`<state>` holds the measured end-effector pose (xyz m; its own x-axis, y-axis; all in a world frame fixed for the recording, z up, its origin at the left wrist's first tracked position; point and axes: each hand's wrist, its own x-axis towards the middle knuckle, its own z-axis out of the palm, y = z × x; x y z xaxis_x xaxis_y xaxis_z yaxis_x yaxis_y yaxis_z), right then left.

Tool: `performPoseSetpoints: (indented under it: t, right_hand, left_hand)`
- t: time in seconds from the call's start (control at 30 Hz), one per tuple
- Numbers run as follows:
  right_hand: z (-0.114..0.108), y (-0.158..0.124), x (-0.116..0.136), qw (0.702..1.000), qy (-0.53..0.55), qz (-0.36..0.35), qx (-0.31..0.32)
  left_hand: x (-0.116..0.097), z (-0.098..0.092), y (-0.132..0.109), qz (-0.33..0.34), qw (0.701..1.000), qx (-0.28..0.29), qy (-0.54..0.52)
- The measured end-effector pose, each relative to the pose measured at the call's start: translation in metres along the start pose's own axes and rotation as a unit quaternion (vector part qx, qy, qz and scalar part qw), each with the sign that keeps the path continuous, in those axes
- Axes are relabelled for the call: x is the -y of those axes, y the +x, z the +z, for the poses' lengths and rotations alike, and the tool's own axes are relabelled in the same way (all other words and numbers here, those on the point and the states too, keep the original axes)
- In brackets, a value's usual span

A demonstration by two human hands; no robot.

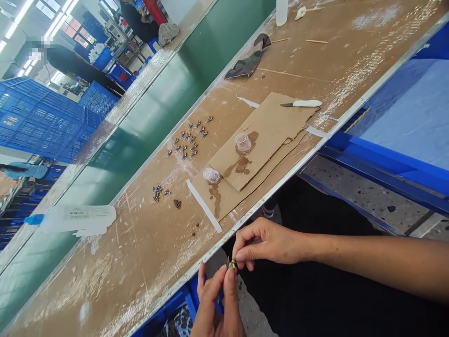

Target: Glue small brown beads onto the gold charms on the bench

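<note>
Two of my hands meet on one small piece (232,265), bright yellow-green and red, below the table's edge: my left hand (219,299) pinches it between thumb and fingertip, and my right hand (261,243) grips its upper end, thumb against finger; its finer shape is too small to make out. From there, with twelve at the top of my view, a little heap of dark rings (177,204) lies between ten and eleven, and a cluster of blue figures (157,193) just beyond. More blue figures spread out at eleven. Around twelve, two small clear cups (243,142) stand on damp-stained cardboard (271,124). A white-handled knife (307,103) rests at one; a white bottle (79,218) lies just past nine.
</note>
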<state>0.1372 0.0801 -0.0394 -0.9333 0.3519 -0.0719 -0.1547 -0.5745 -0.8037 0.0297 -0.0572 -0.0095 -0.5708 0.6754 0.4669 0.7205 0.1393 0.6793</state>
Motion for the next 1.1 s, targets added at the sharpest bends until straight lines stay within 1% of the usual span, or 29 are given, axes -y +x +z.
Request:
performPoseSetpoints:
  t: [0.1, 0.17, 0.3, 0.4, 0.53, 0.6, 0.7, 0.77, 0.8, 0.9, 1.0, 1.1]
  right_hand:
    - [0.001, 0.0, 0.0, 1.0, 0.007, 0.009, -0.001]
    - [0.002, -0.001, -0.001, 1.0, 0.007, 0.014, -0.002]
    - [0.002, -0.001, -0.003, 1.0, 0.009, 0.016, 0.005]
    - [0.002, 0.0, -0.005, 1.0, 0.017, 0.007, 0.007]
    - [0.001, 0.0, -0.007, 1.0, 0.018, 0.002, 0.011]
    - [0.001, -0.001, -0.008, 1.0, 0.016, 0.0, 0.013]
    - [0.002, -0.001, -0.009, 1.0, 0.013, -0.005, 0.018]
    - [0.002, -0.001, -0.01, 1.0, 0.011, -0.011, 0.022]
    - [0.002, -0.001, -0.01, 1.0, 0.012, -0.015, 0.021]
    - [0.002, 0.0, -0.009, 0.999, 0.011, -0.033, 0.012]
    - [0.002, 0.0, -0.01, 0.999, 0.001, -0.039, 0.012]
    - [0.003, 0.0, -0.013, 0.999, 0.008, -0.037, 0.021]
  left_hand:
    - [0.001, -0.002, -0.003, -0.002, 1.0, -0.002, 0.01]
    - [0.003, -0.003, -0.004, 0.015, 0.999, -0.001, 0.032]
    - [0.004, -0.001, -0.005, 0.07, 0.996, 0.007, 0.061]
    - [-0.002, 0.003, -0.002, 0.106, 0.992, 0.007, 0.072]
    - [-0.011, 0.005, 0.003, 0.199, 0.974, -0.007, 0.107]
    - [-0.012, 0.005, 0.004, 0.221, 0.967, -0.014, 0.123]
    - [-0.01, 0.004, 0.003, 0.236, 0.962, -0.021, 0.139]
    - [-0.008, 0.003, 0.001, 0.229, 0.964, -0.022, 0.133]
    - [-0.008, 0.003, 0.0, 0.215, 0.969, -0.019, 0.124]
    - [-0.009, 0.003, -0.002, 0.143, 0.986, -0.012, 0.085]
    - [-0.011, 0.003, -0.005, 0.087, 0.994, -0.017, 0.068]
    - [-0.012, 0.002, -0.008, 0.071, 0.995, -0.002, 0.071]
